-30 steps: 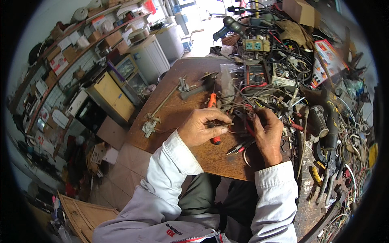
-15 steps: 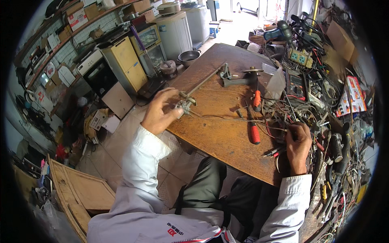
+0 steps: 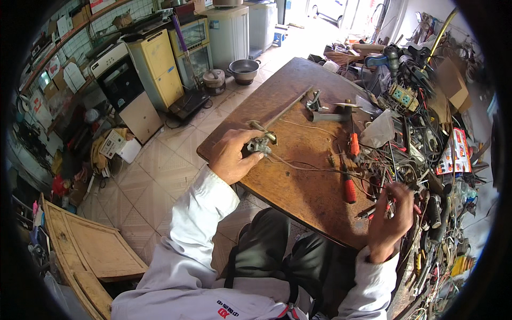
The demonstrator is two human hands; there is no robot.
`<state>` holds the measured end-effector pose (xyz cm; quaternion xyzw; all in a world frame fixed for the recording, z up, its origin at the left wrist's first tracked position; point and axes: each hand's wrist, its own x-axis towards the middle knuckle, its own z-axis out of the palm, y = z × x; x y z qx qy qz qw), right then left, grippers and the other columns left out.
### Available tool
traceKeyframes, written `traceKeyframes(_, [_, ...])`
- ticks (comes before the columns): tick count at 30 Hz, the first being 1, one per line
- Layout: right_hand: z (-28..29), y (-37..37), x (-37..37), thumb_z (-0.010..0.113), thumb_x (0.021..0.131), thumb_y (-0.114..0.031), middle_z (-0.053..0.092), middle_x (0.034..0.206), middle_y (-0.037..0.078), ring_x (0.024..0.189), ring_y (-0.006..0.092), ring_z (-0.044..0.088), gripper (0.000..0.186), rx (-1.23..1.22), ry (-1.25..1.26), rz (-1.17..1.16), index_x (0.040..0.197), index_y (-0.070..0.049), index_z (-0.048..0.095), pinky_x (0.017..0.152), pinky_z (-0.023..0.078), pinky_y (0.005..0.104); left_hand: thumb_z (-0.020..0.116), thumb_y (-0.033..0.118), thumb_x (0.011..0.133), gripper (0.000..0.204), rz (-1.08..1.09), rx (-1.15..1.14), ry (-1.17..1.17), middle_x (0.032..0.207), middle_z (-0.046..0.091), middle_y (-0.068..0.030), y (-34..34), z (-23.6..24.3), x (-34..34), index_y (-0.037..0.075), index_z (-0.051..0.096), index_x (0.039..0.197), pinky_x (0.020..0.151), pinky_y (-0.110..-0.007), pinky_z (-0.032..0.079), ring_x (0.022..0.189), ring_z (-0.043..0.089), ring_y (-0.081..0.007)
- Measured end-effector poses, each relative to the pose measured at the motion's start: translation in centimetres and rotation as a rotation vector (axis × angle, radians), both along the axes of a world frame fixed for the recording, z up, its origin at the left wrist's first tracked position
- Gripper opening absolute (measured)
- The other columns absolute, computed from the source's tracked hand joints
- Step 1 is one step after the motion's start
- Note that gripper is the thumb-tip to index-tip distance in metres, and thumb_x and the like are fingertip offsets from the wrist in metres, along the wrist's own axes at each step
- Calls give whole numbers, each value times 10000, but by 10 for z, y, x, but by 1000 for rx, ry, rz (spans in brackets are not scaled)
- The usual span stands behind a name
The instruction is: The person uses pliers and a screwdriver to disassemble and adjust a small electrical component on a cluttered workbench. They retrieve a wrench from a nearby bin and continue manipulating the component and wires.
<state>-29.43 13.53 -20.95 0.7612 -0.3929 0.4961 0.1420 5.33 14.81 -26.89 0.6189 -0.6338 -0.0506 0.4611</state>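
Note:
My left hand [image 3: 230, 158] pinches a small grey metal fitting [image 3: 259, 146], valve-like in shape, above the left edge of the wooden table [image 3: 288, 194]. From this fitting a thin cable [image 3: 314, 169] runs across the tabletop toward the right. My right hand [image 3: 392, 221] is raised over the table's right edge, fingers curled together and slightly blurred; what they hold is hidden. Near it lies a red-handled screwdriver [image 3: 349, 190], and beyond that another with an orange-red handle [image 3: 354, 145]. A long thin rod [image 3: 292, 109] slants away behind the fitting.
Tangled wires and tools [image 3: 426, 176] pile up along the right side. A metal bracket [image 3: 316, 100], a grey tube [image 3: 329, 117] and a clear plastic bag [image 3: 378, 129] rest farther back. A wooden cabinet door [image 3: 96, 240] stands at lower left; a pan [image 3: 244, 72] is on the floor.
My view has shifted, so the table appears farther right. My right hand has lifted and turned from beside the cable's end. The left hand keeps its pinch on the fitting.

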Motion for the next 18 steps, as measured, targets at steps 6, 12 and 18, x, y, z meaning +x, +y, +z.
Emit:
traceKeyframes(6, [-79, 85, 51, 743, 709, -44, 658, 841, 100, 736, 277, 655, 222, 433, 262, 618, 916, -46, 659, 634, 537, 383, 806, 99, 743, 477, 57, 37, -68, 1098, 695, -119, 0, 4, -8, 112, 665, 1199, 912, -394, 503, 1047, 628, -310])
traceKeyframes(12, [-311, 84, 21, 656, 838, -273, 709, 841, 198, 795, 409, 700, 227, 1244, 797, 184, 922, -65, 691, 699, 568, 509, 812, 98, 735, 510, 84, -8, -135, 1087, 688, -135, -7, 7, -10, 106, 653, 1220, 902, -402, 506, 1033, 631, -321])
traceKeyframes(18, [-555, 113, 4, 559, 905, -305, 675, 822, 258, 770, 427, 683, 289, 1556, 577, 481, 916, -42, 679, 721, 547, 534, 799, 103, 729, 507, 95, 35, -142, 1095, 698, -116, -5, 4, -12, 95, 642, 1211, 888, -427, 506, 1038, 625, -344])
